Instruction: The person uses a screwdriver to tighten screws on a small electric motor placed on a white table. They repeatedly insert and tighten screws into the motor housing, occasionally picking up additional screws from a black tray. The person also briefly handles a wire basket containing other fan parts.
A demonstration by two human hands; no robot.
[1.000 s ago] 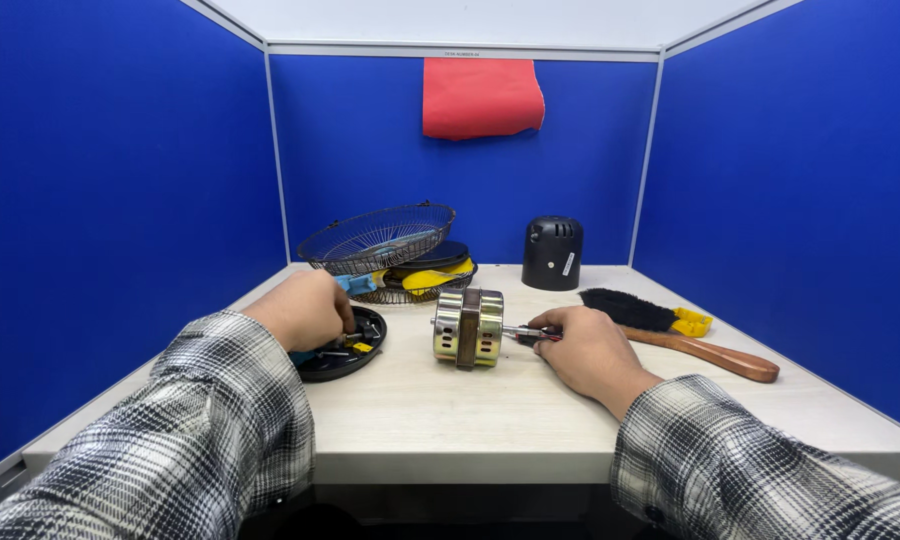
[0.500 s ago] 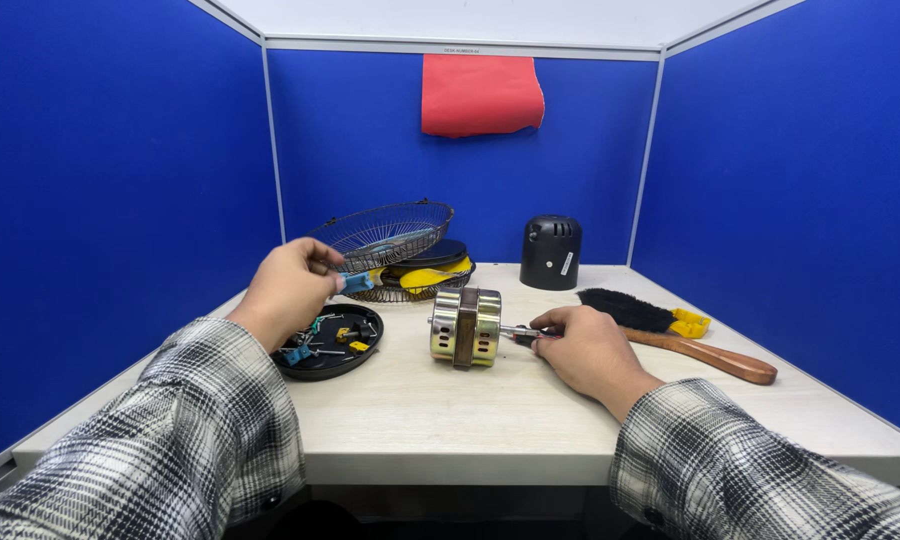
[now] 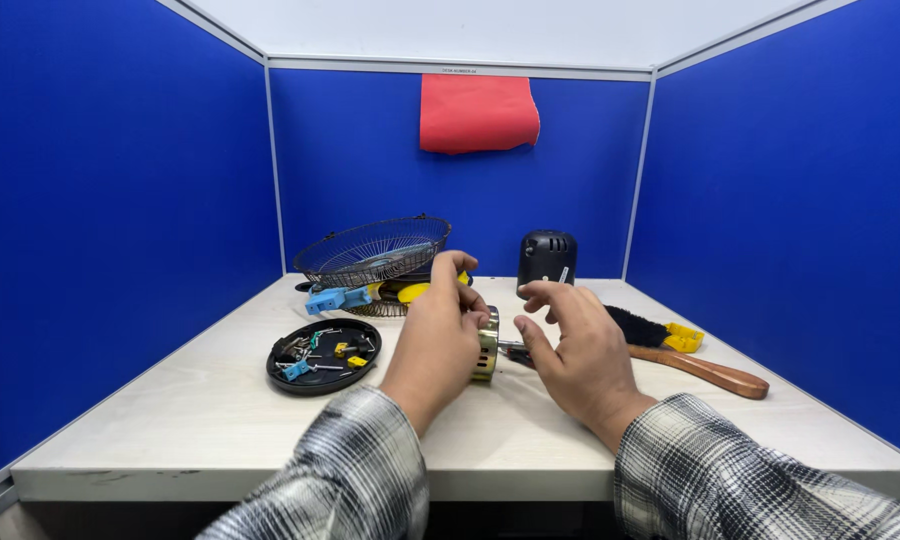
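A brass-and-silver motor core (image 3: 487, 345) lies on the pale table (image 3: 190, 400), mostly hidden behind my left hand (image 3: 440, 330), which wraps over it from the left. My right hand (image 3: 575, 350) hovers just right of the motor with fingers spread; its thumb is near the thin shaft (image 3: 512, 347) sticking out of the motor. Whether the right hand touches the shaft is unclear.
A round black tray (image 3: 322, 355) with small screws and coloured bits sits to the left. Behind are a wire fan grille (image 3: 372, 250), blue and yellow parts (image 3: 340, 297), a black housing (image 3: 547, 260), and a wooden-handled brush (image 3: 685, 358) on the right. Blue partitions enclose the desk; a red cloth (image 3: 478, 112) hangs behind.
My left hand left the black tray, rose, and came right onto the motor. My right hand opened its fingers and lifted off the shaft end.
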